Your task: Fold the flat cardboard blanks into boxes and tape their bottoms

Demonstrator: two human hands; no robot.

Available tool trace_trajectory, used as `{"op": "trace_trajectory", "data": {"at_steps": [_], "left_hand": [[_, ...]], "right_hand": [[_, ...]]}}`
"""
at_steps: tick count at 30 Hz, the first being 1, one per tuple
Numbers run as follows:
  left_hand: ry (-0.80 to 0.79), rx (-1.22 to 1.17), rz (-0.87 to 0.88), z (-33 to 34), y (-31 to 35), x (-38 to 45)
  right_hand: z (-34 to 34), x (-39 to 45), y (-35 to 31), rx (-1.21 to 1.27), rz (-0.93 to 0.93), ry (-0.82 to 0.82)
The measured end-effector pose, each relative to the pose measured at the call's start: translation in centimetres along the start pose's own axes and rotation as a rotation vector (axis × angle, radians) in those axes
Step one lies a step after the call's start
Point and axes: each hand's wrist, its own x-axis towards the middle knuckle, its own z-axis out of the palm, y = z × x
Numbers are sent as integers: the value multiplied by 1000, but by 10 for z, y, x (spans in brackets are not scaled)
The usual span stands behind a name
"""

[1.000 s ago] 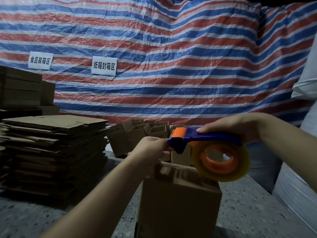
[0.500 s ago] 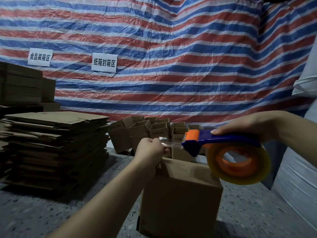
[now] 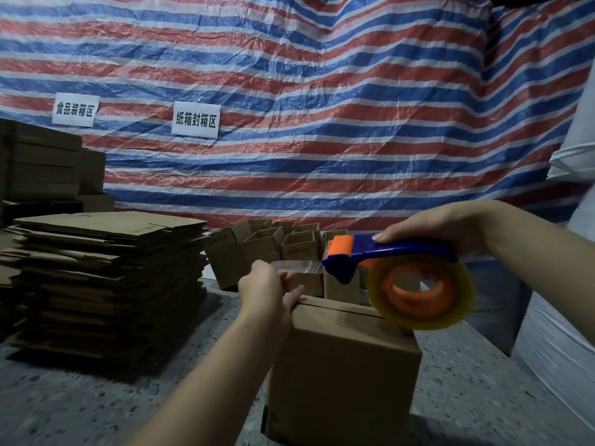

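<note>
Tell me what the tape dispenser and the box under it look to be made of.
Tape dispenser: moulded plastic by its look, glossy blue handle, orange head and core. Its tape roll: clear yellowish film. Box: matte brown cardboard, probably corrugated, with an untaped flap seam.

Two hands are in view, a left hand (image 3: pixel 269 289) and a right hand (image 3: pixel 441 226). There is one tape dispenser (image 3: pixel 380 255) carrying one roll of clear tape (image 3: pixel 421 292), under the right fingers. One closed box (image 3: pixel 341 365) stands just below the left fingers. Beyond the fingers sits a cluster of open boxes (image 3: pixel 273 244), too crowded to count. Left of the fingers is one stack of flat blanks (image 3: pixel 106 284). Two paper signs (image 3: pixel 195 120) hang above.
</note>
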Motion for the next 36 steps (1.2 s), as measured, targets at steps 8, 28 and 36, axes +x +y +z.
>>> {"op": "trace_trajectory", "data": {"at_steps": [8, 28, 36], "left_hand": [[37, 29, 33, -15, 13, -7], [68, 596, 88, -72, -25, 15], [46, 599, -29, -74, -27, 19]], "right_hand": [[7, 10, -12, -53, 38, 32], [24, 21, -44, -240, 128, -39], [28, 15, -45, -246, 120, -20]]}}
